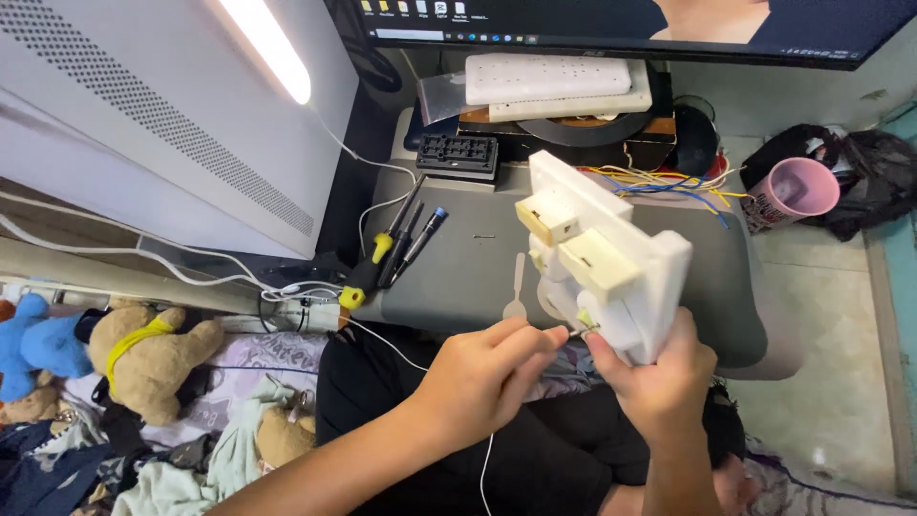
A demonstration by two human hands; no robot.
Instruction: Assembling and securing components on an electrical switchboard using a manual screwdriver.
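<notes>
My right hand (657, 380) grips the lower end of a white plastic socket plate (611, 253), held tilted with its back side up and its cream terminal blocks showing. My left hand (492, 368) pinches a small thin metal piece against the plate's lower corner, fingertips closed on it; the piece is too small to tell what it is. A thin white wire hangs down from under my left hand.
A grey pad (458, 277) lies on my lap with several screwdrivers (396, 250), a grey spudger (517, 287) and a tiny screw. Behind are a black socket part (458, 155), a white power strip (549, 81), coloured wires (669, 182), a pink cup (800, 189), a monitor above. Plush toys (143, 354) sit left.
</notes>
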